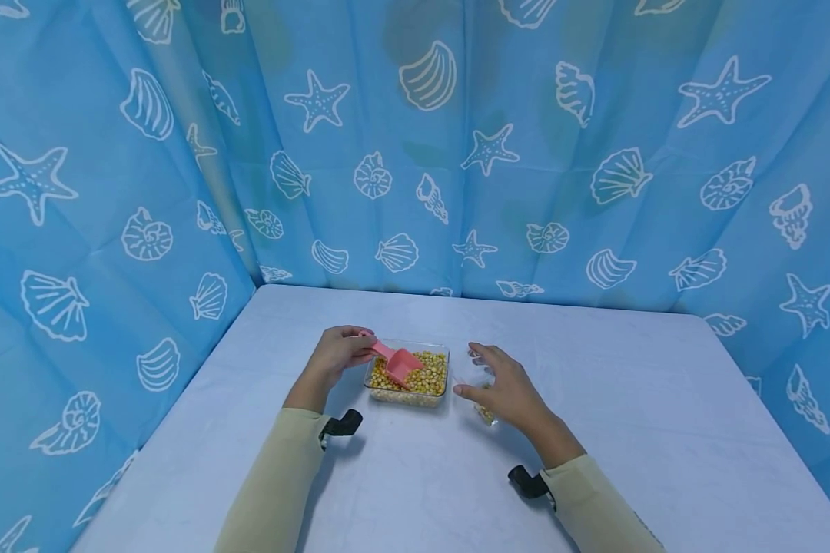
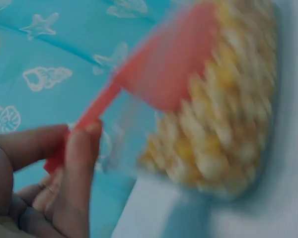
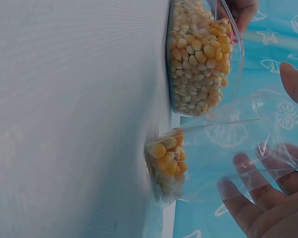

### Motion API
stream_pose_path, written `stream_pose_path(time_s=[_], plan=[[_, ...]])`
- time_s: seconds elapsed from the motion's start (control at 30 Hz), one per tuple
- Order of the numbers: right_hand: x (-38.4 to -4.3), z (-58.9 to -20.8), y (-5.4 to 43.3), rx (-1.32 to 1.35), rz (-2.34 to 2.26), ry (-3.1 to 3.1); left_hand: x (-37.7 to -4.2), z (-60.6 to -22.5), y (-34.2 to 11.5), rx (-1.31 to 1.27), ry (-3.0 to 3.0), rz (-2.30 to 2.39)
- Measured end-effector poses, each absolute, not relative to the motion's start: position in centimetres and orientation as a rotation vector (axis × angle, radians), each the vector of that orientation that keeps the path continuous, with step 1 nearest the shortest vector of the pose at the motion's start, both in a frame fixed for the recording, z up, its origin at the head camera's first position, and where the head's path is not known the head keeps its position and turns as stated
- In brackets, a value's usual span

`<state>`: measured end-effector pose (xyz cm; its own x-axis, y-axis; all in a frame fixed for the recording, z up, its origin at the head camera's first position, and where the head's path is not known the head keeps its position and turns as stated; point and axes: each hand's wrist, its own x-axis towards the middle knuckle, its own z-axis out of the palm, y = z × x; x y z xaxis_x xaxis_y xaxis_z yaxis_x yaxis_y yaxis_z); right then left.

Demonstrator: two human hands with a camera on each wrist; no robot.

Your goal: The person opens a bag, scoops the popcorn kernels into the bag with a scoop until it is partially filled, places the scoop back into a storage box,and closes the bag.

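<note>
My left hand (image 1: 337, 355) pinches the handle of a pink plastic scoop (image 1: 403, 365) between thumb and fingers. The scoop's bowl rests among corn kernels (image 1: 429, 376) in a clear rectangular container (image 1: 406, 399). To the right of that container, a clear plastic bag (image 3: 228, 136) stands with a small heap of kernels (image 3: 168, 159) at its bottom. My right hand (image 1: 510, 390) is around the bag's upper part, thumb and fingers spread apart. The fingers show through the film; whether they touch it I cannot tell. The left wrist view is blurred.
A white-covered table (image 1: 636, 399) holds the container and bag. Blue curtains (image 1: 360, 207) with white shell and starfish prints hang behind the table and at its sides. Black wrist-worn pieces (image 1: 346, 422) stick out from both sleeves.
</note>
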<state>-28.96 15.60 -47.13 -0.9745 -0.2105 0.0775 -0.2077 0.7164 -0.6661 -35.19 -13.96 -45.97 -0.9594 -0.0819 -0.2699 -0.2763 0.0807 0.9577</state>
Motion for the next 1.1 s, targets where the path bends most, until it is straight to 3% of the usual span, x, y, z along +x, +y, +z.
stream_pose_path(time_s=[1.1], plan=[[-28.72,-47.59,15.2,-0.41,-1.179,2.899,-35.9,-46.29,-14.55,-0.566,1.915,2.198]])
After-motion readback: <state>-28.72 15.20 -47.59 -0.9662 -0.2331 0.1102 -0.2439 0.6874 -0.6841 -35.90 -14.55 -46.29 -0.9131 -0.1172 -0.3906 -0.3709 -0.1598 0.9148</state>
